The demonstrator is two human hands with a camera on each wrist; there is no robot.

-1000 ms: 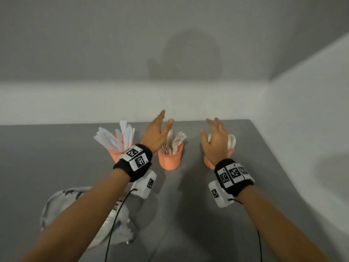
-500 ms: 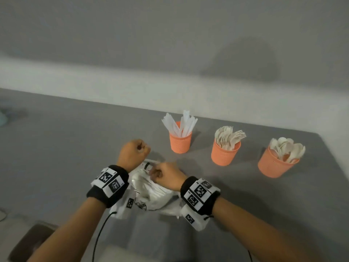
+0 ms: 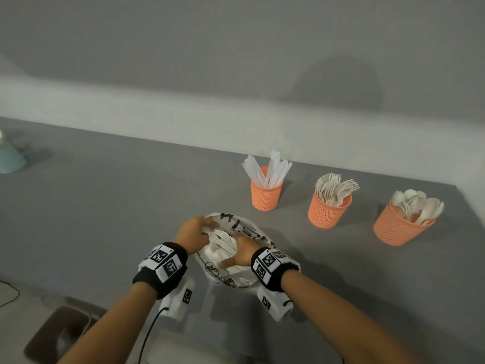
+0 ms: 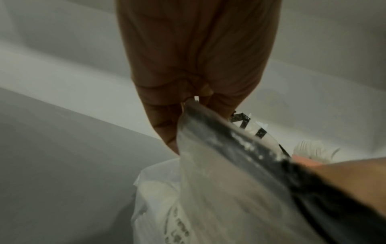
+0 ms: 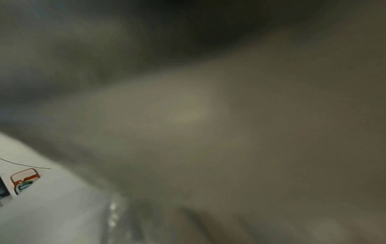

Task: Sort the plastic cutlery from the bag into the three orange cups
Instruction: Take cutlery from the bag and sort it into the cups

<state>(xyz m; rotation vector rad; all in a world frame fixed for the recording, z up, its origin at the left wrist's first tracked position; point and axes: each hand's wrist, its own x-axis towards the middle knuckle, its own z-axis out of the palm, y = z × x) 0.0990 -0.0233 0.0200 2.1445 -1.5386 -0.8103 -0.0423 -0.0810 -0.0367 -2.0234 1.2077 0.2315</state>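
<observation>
A white plastic bag (image 3: pixel 237 223) with black print lies on the grey table (image 3: pixel 105 206), its mouth pulled wide. My left hand (image 3: pixel 194 232) pinches the bag's left rim; the left wrist view shows my left hand (image 4: pixel 188 82) curled on the bag (image 4: pixel 208 181). My right hand (image 3: pixel 242 252) reaches into the bag among white cutlery (image 3: pixel 220 243), its fingers hidden. Three orange cups stand in a row at the back right: the knife cup (image 3: pixel 265 197), the fork cup (image 3: pixel 325 214) and the spoon cup (image 3: pixel 393 229). The right wrist view is a blur.
A pale blue object (image 3: pixel 10 158) sits at the table's far left edge. The wall runs close behind the cups. A dark box-like thing (image 3: pixel 57 334) lies below the table's near edge on the left.
A second ago both hands hovered open at the cups. They came back to the bag; now the left holds its rim open and the right has gone inside.
</observation>
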